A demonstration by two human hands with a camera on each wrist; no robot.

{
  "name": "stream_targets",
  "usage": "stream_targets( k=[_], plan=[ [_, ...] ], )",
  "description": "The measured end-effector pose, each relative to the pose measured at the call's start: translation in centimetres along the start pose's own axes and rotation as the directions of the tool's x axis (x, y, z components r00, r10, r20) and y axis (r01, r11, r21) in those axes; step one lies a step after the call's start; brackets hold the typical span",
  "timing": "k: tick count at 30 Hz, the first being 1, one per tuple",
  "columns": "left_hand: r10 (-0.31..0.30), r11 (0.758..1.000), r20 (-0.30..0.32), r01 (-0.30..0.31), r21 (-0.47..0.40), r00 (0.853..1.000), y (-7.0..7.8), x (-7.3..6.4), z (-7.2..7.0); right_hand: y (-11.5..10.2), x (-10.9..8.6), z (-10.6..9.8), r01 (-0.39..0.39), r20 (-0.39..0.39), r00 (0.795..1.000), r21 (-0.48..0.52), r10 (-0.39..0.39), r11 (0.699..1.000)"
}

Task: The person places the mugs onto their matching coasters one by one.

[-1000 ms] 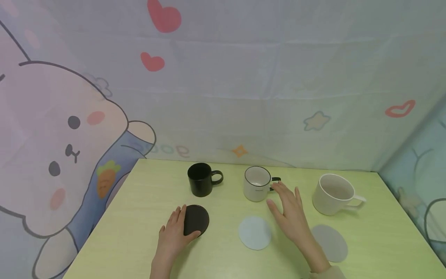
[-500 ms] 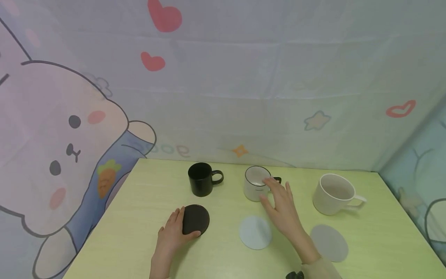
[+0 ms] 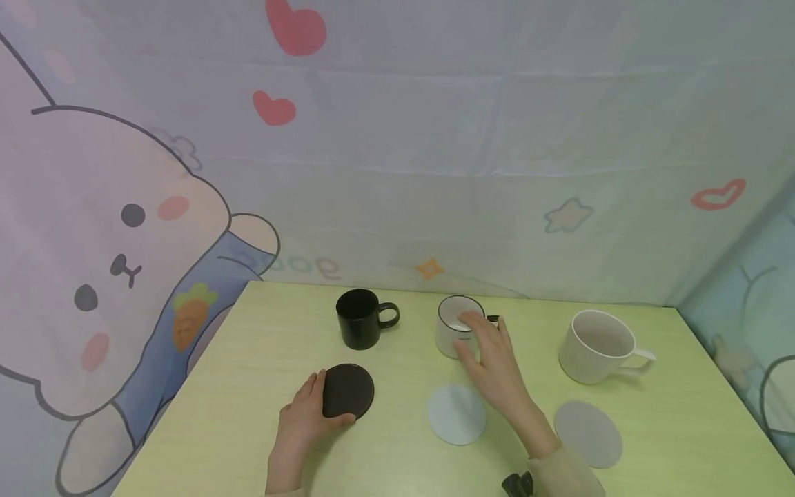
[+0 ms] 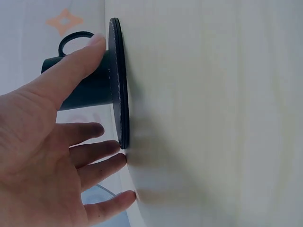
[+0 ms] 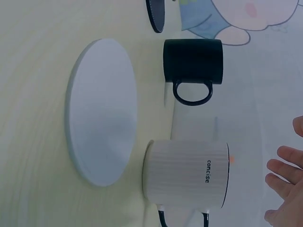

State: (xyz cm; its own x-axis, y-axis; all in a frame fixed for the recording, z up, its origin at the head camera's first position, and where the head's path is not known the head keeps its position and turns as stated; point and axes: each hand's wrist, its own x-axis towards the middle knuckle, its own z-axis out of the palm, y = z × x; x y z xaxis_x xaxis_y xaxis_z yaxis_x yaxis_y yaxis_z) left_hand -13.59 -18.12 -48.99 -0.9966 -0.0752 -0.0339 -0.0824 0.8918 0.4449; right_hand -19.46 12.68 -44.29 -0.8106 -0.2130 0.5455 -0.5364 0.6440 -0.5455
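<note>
My left hand point(image 3: 301, 421) is at the left side of a round black coaster point(image 3: 348, 391), its thumb along the near edge and its fingers extended. Stitching runs round the coaster's rim in the left wrist view, where my fingertips reach down to the table beside it. Over a white mug point(image 3: 450, 339) with a dark rim and black handle hovers my right hand point(image 3: 493, 366), fingers loosely spread. The right wrist view shows that hand point(image 5: 289, 184) beyond the mug's rim, apart from it, and "concise" printed on the mug's side. A round white coaster point(image 3: 456, 415) lies in front of this mug.
A black mug point(image 3: 359, 321) stands behind the black coaster. To the right are a wide cream mug point(image 3: 586, 355) and a grey round coaster point(image 3: 589, 433). The light wooden table point(image 3: 248, 386) meets a printed cloth backdrop point(image 3: 397, 138). A small black object point(image 3: 517, 484) shows beside my right sleeve.
My right hand has moved left, from the white mug's handle to over its mouth. The left hand has slid slightly left off the black coaster's top. Mugs and coasters stay in place.
</note>
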Motion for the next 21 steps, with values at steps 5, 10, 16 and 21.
stream_targets(
  k=[5, 10, 16, 21],
  plan=[
    [-0.009, 1.0, 0.007, 0.009, 0.015, 1.0, 0.0, 0.1, -0.2, -0.5, 0.9, 0.3, 0.003, 0.023, 1.0, 0.015, -0.003, 1.0],
    [0.001, 0.999, 0.006, -0.001, 0.044, 1.0, 0.1, 0.1, -0.2, -0.6, 1.6, 0.7, -0.01, 0.05, 0.999, 0.005, 0.01, 1.0],
    [0.0, 0.999, 0.006, -0.001, 0.052, 1.0, 0.0, 0.2, -0.1, -0.7, 2.1, 1.1, -0.033, 0.074, 0.997, 0.017, 0.032, 0.999],
    [0.004, 0.998, 0.011, -0.005, 0.067, 1.0, 0.0, 0.3, -0.1, -1.1, 2.6, 1.5, -0.035, 0.097, 0.995, 0.03, 0.032, 0.999]
  ],
)
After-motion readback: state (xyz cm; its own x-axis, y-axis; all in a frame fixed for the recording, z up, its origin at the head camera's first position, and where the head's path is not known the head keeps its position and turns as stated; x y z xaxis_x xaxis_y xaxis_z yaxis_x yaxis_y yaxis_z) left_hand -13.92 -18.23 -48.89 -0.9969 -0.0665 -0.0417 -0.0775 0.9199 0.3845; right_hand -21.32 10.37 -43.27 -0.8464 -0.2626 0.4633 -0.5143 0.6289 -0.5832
